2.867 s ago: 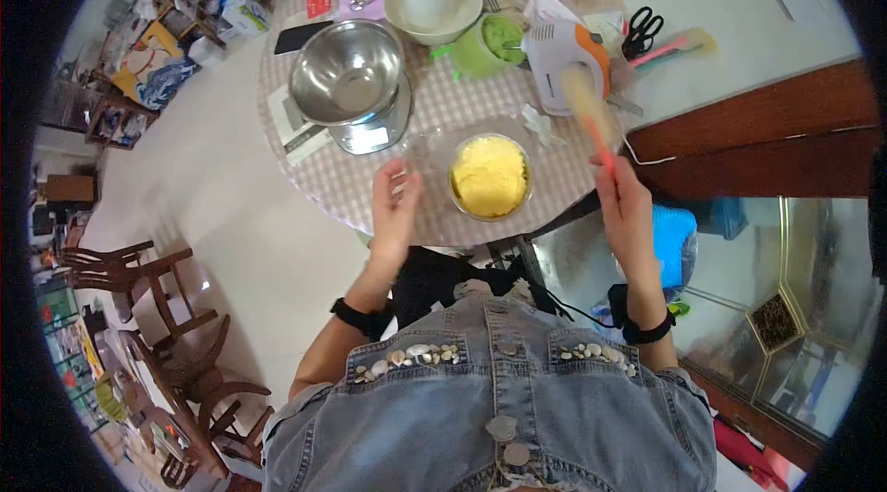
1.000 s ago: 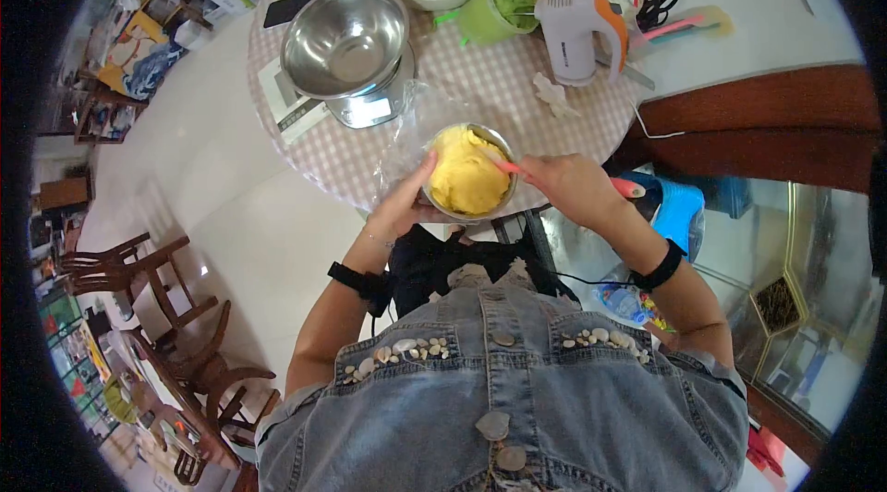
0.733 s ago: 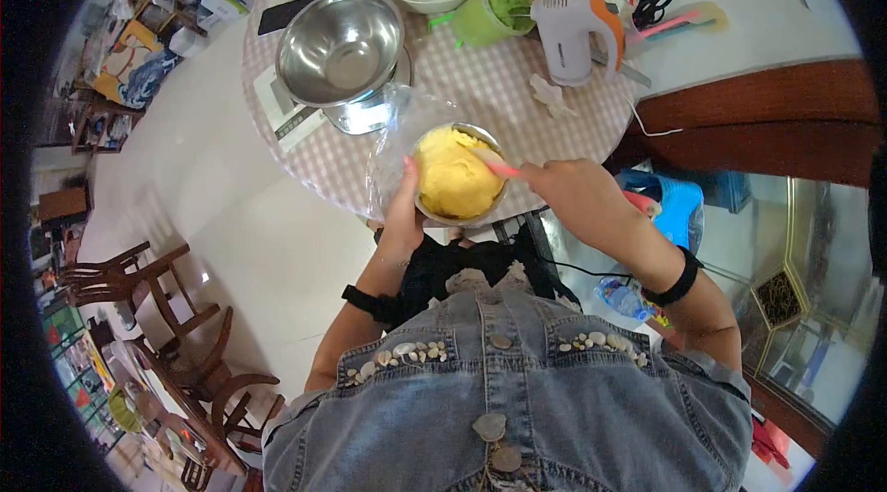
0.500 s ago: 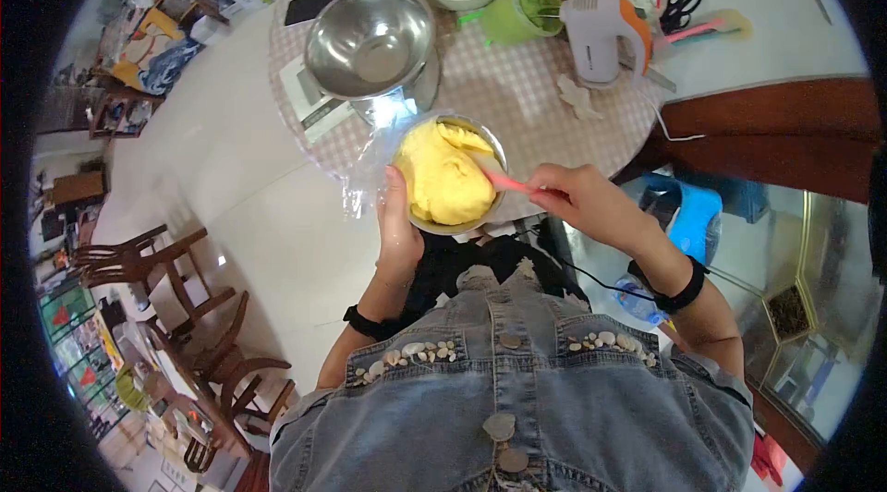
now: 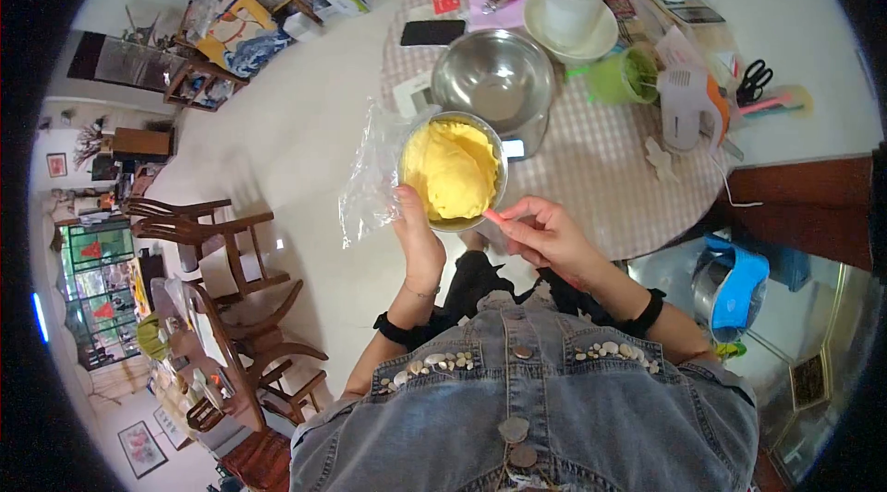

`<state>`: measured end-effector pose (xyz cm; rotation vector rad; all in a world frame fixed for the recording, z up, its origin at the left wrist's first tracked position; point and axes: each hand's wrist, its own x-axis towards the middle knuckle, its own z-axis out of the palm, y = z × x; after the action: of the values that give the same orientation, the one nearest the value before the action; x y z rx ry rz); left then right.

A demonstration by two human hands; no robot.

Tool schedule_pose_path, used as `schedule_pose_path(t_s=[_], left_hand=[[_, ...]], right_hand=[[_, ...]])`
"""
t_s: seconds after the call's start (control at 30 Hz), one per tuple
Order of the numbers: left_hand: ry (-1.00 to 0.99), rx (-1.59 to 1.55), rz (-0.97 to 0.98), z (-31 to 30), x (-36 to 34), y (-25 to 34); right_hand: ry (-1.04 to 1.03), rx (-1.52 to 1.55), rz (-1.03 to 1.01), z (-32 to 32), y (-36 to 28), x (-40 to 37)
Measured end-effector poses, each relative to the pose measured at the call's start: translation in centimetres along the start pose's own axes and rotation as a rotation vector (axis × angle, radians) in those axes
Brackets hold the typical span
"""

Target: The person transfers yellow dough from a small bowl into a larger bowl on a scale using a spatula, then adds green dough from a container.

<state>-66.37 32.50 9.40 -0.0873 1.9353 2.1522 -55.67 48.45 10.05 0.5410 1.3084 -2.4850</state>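
Now left hand [image 5: 420, 241] — empty before — holds yellow-filled bowl [image 5: 502, 180].

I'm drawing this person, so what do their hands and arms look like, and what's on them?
The left hand and right hand are bare, with no gloves. Each arm wears a wide black band, left band and right band. A thin bracelet circles the left wrist. The sleeves are faded blue-grey denim.
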Motion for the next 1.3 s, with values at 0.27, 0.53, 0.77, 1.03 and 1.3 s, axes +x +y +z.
schedule_pose_path(t_s=[0.27,0.53,0.77,1.03,1.3], left_hand=[[0.037,0.154,0.259,-1.6,5.0,1.1],[0.038,0.241,0.407,-0.8,10.1,2.9],[-0.089,0.234,0.464,1.3,13.5,4.5],[-0.237,0.327,0.618,2.0,16.4,5.5],[-0.251,0.368,0.688,1.7,17.8,5.9]], right_hand=[[0.059,0.167,-0.151,3.4,-0.3,3.8],[0.151,0.247,-0.353,5.4,-0.4,6.4],[0.296,0.276,-0.466,4.9,-0.2,8.7],[0.433,0.266,-0.488,4.6,-0.6,8.8],[0.454,0.136,-0.435,3.7,0.3,9.1]])
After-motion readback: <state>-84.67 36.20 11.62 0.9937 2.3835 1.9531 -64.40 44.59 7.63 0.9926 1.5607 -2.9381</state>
